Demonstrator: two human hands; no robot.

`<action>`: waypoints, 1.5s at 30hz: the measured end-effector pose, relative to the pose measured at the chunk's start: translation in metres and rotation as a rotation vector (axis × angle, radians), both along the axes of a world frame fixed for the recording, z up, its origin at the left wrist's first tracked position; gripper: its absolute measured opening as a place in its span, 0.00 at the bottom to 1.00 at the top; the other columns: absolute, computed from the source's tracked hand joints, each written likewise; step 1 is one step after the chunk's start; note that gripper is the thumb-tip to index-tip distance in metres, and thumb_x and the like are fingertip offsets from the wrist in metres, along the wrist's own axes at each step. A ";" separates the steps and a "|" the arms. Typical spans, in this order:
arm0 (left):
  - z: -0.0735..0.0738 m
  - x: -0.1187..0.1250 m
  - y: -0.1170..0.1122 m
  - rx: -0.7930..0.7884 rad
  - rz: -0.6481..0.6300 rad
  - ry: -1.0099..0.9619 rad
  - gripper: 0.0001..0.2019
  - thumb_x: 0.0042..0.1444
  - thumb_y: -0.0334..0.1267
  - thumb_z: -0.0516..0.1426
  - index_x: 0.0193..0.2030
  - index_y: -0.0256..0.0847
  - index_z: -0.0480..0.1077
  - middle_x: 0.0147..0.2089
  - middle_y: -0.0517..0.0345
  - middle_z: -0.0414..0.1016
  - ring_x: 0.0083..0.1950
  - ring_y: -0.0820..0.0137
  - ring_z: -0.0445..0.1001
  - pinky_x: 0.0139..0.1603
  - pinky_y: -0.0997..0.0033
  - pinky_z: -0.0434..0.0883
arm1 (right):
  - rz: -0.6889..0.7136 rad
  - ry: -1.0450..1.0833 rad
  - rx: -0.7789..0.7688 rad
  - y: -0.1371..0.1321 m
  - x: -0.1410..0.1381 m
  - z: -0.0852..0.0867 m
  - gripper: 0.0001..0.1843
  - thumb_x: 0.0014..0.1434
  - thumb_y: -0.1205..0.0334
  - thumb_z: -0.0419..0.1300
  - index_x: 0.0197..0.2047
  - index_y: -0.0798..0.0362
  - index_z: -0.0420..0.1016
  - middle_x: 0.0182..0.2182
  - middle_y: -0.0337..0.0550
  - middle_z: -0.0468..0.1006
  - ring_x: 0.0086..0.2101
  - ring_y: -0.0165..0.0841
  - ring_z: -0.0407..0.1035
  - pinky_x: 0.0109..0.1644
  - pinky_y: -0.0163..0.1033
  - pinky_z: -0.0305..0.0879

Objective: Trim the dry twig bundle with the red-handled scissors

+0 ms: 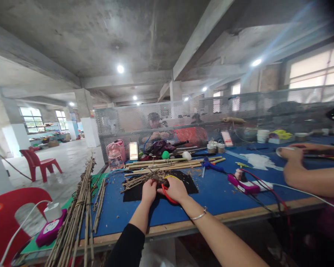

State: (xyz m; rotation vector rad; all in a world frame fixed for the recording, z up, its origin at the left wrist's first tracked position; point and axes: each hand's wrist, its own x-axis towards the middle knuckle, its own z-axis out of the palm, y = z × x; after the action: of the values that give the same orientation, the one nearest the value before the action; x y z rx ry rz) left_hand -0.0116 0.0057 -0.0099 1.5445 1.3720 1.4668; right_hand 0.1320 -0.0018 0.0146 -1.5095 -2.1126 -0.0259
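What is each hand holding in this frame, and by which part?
The right hand grips the red-handled cutters by the handles. The left hand holds the bundle of twigs at its near end.

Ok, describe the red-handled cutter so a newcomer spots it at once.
Find the blue-topped worktable, then the black mat near its front edge. There the red-handled cutter sits in the person's right hand, next to the left hand. Unlike the blue-handled tool lying farther back, it is held.
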 end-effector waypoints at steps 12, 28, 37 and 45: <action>-0.004 0.001 0.003 -0.045 -0.066 -0.092 0.08 0.50 0.34 0.52 0.31 0.37 0.72 0.30 0.53 0.76 0.32 0.69 0.73 0.34 0.73 0.68 | -0.015 -0.033 -0.055 0.001 -0.001 -0.001 0.27 0.46 0.37 0.54 0.37 0.52 0.68 0.35 0.47 0.75 0.38 0.38 0.69 0.40 0.38 0.60; -0.002 0.001 -0.001 -0.057 -0.078 -0.034 0.11 0.49 0.39 0.54 0.35 0.36 0.74 0.27 0.55 0.74 0.22 0.74 0.66 0.24 0.77 0.61 | -0.092 -0.035 -0.141 0.000 0.000 0.000 0.29 0.45 0.33 0.51 0.32 0.51 0.71 0.32 0.47 0.77 0.34 0.39 0.71 0.35 0.38 0.62; -0.003 -0.001 0.004 -0.075 -0.008 -0.050 0.10 0.50 0.37 0.52 0.34 0.36 0.72 0.27 0.55 0.74 0.23 0.74 0.67 0.25 0.77 0.63 | -0.034 -0.018 -0.057 0.003 0.000 -0.006 0.29 0.45 0.33 0.52 0.36 0.51 0.69 0.35 0.45 0.75 0.37 0.38 0.69 0.37 0.37 0.60; -0.005 0.000 0.004 -0.034 -0.070 -0.105 0.08 0.48 0.37 0.53 0.31 0.36 0.72 0.26 0.55 0.75 0.28 0.71 0.70 0.31 0.75 0.65 | -0.002 -0.057 0.033 0.004 0.000 -0.004 0.32 0.42 0.32 0.53 0.35 0.54 0.68 0.36 0.48 0.73 0.39 0.39 0.67 0.41 0.39 0.58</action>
State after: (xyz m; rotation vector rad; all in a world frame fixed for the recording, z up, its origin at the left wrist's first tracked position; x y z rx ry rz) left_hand -0.0117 0.0100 -0.0150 1.4584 1.2629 1.4540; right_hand 0.1316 0.0018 0.0107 -1.5085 -2.1444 -0.1060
